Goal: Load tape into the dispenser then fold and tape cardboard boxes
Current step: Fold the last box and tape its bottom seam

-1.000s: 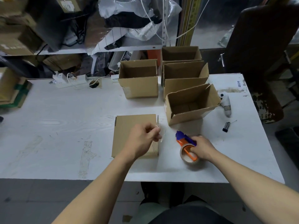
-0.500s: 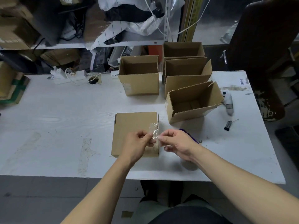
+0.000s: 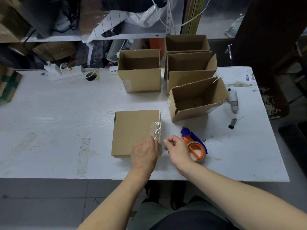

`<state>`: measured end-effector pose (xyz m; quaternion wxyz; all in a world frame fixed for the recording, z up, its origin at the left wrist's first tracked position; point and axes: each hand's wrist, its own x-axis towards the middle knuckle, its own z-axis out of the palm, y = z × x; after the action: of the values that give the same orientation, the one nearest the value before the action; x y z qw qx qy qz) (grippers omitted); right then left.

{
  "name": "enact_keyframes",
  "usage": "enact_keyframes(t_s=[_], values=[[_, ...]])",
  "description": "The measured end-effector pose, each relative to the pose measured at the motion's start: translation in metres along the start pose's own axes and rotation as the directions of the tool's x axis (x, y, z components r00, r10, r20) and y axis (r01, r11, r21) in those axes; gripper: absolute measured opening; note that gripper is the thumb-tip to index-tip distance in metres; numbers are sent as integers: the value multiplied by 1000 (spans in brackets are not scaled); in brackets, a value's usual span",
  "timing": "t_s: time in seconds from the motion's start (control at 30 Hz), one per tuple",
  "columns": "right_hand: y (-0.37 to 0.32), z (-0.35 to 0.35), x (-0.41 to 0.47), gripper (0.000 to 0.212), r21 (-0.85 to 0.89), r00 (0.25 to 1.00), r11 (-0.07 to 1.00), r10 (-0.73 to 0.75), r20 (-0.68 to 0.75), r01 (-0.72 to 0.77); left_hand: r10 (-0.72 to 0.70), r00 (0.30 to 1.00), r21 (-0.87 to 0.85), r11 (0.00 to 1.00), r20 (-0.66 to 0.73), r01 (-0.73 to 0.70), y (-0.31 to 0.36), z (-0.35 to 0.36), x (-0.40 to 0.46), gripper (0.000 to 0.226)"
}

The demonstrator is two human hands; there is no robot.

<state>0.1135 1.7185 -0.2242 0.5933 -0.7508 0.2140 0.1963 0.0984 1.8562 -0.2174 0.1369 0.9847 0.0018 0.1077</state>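
A closed cardboard box lies flat on the white table in front of me. A crumpled strip of clear tape sticks along its right edge. My left hand rests on the box's near right corner, its fingertips pressing the tape's lower end. Just right of the box my right hand hovers with curled fingers, and I see nothing in it. Behind that hand the orange and blue tape dispenser lies on the table with a roll in it.
Three open boxes stand at the back, and a fourth lies tilted to the right of the flat box. A white tool and a small dark tool lie near the right edge. A power strip sits at the back left.
One second ago my right hand was on the dispenser. It then came over to pinch the tape with my left hand and has now let go. The tape is stuck on the box edge.
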Motion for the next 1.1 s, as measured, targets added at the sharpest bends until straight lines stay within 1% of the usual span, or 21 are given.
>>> enact_keyframes(t_s=[0.03, 0.13, 0.17, 0.23, 0.3, 0.37, 0.4, 0.43, 0.5, 0.53, 0.57, 0.6, 0.67, 0.73, 0.77, 0.8, 0.87, 0.9, 0.97, 1.03, 1.1], values=[[2, 3, 0, 14, -15, 1000, 1000, 3, -9, -3, 10, 1000, 22, 1000, -13, -10, -1, 1, 0, 34], [1, 10, -2, 12, -58, 1000, 998, -5, -27, 4, 110, 992, 100, 990, -60, -104, -5, 5, 2, 32], [2, 13, -2, 12, -82, 999, 996, -22, -38, 19, 113, 992, 124, 987, -64, -104, -6, 7, 1, 31], [6, 19, -3, 11, -129, 997, 991, -54, -57, 46, 26, 999, 128, 992, -35, -21, -8, 11, 0, 30], [11, 24, -5, 5, -154, 998, 988, -36, -45, 29, -72, 997, 118, 990, -2, 72, -12, 16, -3, 33], [17, 25, -5, 14, -216, 1000, 976, 19, 1, -18, -103, 994, 98, 990, 28, 100, -14, 17, -7, 40], [20, 25, -4, 21, -260, 999, 965, 45, 24, -37, -105, 994, 83, 991, 33, 102, -16, 17, -8, 39], [21, 22, -3, 28, -291, 997, 955, 65, 37, -52, -106, 994, 64, 993, 36, 104, -17, 17, -8, 34], [20, 13, -2, 34, -310, 996, 947, 88, 9, -81, -128, 991, 7, 992, 37, 128, -21, 19, -8, 19], [17, 8, -3, 35, -315, 997, 946, 69, -20, -71, -158, 986, -22, 987, 42, 159, -21, 19, -7, 16], [14, 3, -6, 36, -321, 999, 946, 21, -48, -35, -193, 980, -40, 980, 49, 195, -19, 18, -6, 21], [11, 0, -11, 36, -322, 997, 947, -44, -59, 23, -229, 971, -46, 972, 63, 232, -17, 17, -5, 33], [5, -1, -24, 36, -303, 985, 938, -173, 12, 169, -296, 948, -23, 953, 119, 301, -10, 14, -2, 59], [10, 8, -34, 40, -280, 968, 929, -206, 146, 240, -321, 935, 9, 946, 149, 323, -7, 14, 0, 68], [15, 13, -37, 46, -284, 965, 928, -197, 174, 241, -322, 934, 20, 946, 156, 323, -6, 14, 2, 66], [20, 16, -37, 49, -298, 967, 926, -188, 169, 232, -318, 935, 24, 948, 158, 318, -6, 14, 3, 61], [22, 17, -34, 51, -297, 973, 930, -182, 145, 218, -293, 944, 20, 956, 149, 294, -7, 14, 4, 43], [20, 15, -34, 51, -287, 972, 934, -174, 155, 213, -284, 947, 30, 959, 149, 283, -6, 13, 4, 35], [17, 11, -32, 56, -278, 968, 940, -143, 206, 198, -291, 942, 57, 957, 167, 286, -3, 12, 6, 27], [15, 11, -28, 66, -318, 964, 933, -88, 253, 168, -310, 933, 60, 951, 184, 304, -2, 11, 7, 28], [13, 13, -25, 77, -365, 959, 919, -46, 279, 150, -307, 932, 49, 952, 192, 304, -5, 10, 6, 41]])
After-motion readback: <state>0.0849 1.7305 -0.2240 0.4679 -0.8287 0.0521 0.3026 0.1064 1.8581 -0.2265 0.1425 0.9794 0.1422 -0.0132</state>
